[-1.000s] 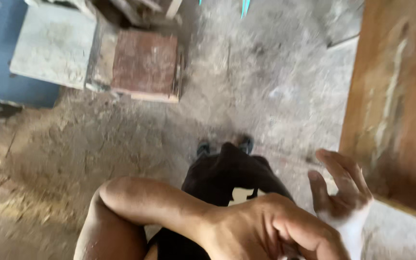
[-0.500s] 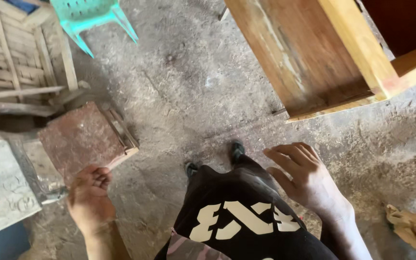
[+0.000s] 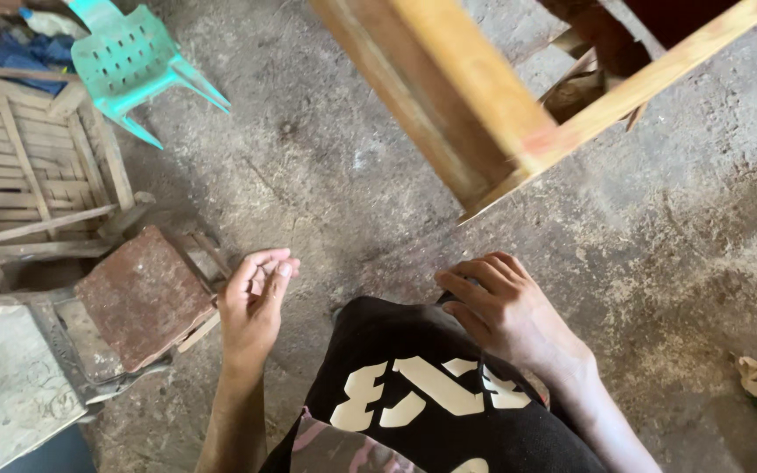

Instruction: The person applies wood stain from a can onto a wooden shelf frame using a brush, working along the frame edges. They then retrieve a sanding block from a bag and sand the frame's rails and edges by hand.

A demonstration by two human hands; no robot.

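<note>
**Both hands empty and loosely curled**

The left hand (image 3: 254, 307) hangs out from the body on a bare forearm, palm turned inward, fingers (image 3: 266, 263) lightly bent, holding nothing. The right hand (image 3: 503, 307) is lower and closer in, knuckles up, fingers curled downward, empty too.

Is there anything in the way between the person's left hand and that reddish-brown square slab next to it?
Nothing visible. The left hand, empty with fingers loosely curled, hangs just right of the reddish slab, with only bare dusty floor in the gap between them.

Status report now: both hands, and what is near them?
Left hand open, empty, beside reddish tile. Right hand open, empty, on black shirt. Wooden frame just ahead.
</note>
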